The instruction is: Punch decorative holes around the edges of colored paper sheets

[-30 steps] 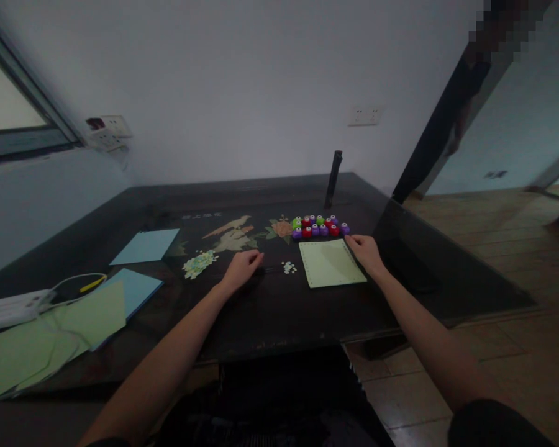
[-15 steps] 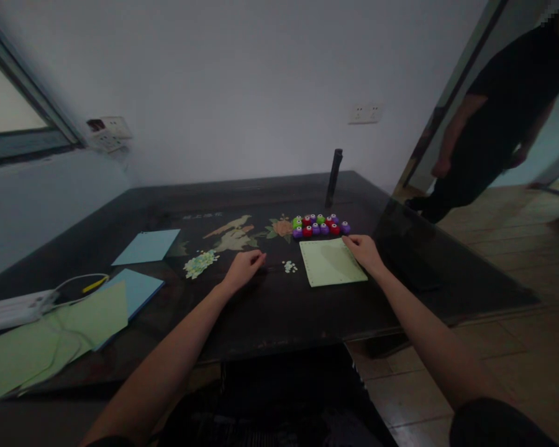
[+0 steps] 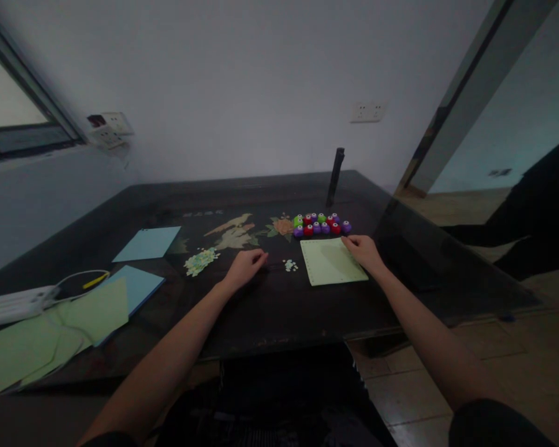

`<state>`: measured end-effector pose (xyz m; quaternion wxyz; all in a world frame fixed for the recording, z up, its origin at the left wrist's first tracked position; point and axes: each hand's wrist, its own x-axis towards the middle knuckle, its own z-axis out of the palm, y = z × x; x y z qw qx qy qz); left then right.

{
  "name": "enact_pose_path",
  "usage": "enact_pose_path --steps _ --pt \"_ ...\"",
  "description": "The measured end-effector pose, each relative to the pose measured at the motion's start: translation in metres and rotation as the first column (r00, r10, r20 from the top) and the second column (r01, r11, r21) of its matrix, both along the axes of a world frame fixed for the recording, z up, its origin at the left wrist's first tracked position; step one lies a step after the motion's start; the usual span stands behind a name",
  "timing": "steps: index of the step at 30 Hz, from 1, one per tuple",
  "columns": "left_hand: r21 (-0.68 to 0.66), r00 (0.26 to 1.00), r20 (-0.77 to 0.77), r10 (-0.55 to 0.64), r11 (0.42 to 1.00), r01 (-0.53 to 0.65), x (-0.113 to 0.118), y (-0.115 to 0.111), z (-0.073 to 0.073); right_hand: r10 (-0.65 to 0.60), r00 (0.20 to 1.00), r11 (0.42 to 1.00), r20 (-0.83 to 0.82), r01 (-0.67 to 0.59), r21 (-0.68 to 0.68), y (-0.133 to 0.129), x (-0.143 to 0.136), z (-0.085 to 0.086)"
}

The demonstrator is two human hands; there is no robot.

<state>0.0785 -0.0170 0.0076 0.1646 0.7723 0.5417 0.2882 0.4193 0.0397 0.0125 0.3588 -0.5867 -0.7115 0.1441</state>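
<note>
My right hand [image 3: 361,251] is closed at the upper right edge of a pale green sheet [image 3: 330,264], its fingertips on the paper. Small marks line the sheet's borders. My left hand [image 3: 246,267] rests on the dark table with fingers curled together; whatever they may pinch is too small to make out. Between the left hand and the sheet lies a little cluster of pale bits [image 3: 289,266]. A larger heap of pale green and yellow bits [image 3: 201,261] is left of that hand. Purple, red and green eye-topped pieces [image 3: 325,228] stand in rows just behind the sheet.
A black upright object [image 3: 335,177] stands near the table's back. At the left are blue sheets [image 3: 149,244], green sheets [image 3: 23,347], a white power strip [image 3: 16,307] with a cable, and a yellow item [image 3: 95,280]. Another person [image 3: 535,205] is at the far right.
The other person has moved farther right and is now partly out of view. Both my hands and the sheet have hardly moved.
</note>
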Motion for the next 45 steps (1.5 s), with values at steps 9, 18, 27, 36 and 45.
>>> enact_pose_path --steps 9,18,27,36,45 --pt "-0.005 1.0 -0.02 -0.018 1.0 0.018 0.001 -0.002 0.001 0.002 1.0 1.0 0.016 -0.002 -0.005 -0.002 -0.002 0.003" --pt "-0.014 0.998 -0.055 -0.017 1.0 0.016 0.003 -0.004 0.003 0.035 0.999 0.999 0.031 -0.035 -0.009 -0.005 -0.003 0.004" --pt "0.021 0.998 -0.002 -0.071 0.997 0.071 0.015 -0.015 0.006 0.044 0.998 0.999 0.053 -0.043 -0.018 -0.001 -0.002 0.0" --pt "0.137 0.963 0.002 -0.271 0.954 0.268 0.057 -0.043 0.029 0.069 0.995 0.997 0.068 -0.072 0.042 0.007 0.002 0.015" --pt "0.094 0.939 -0.19 -0.286 0.947 0.307 0.142 -0.031 0.022 -0.055 0.927 0.994 0.372 0.086 -0.068 0.038 -0.005 0.025"
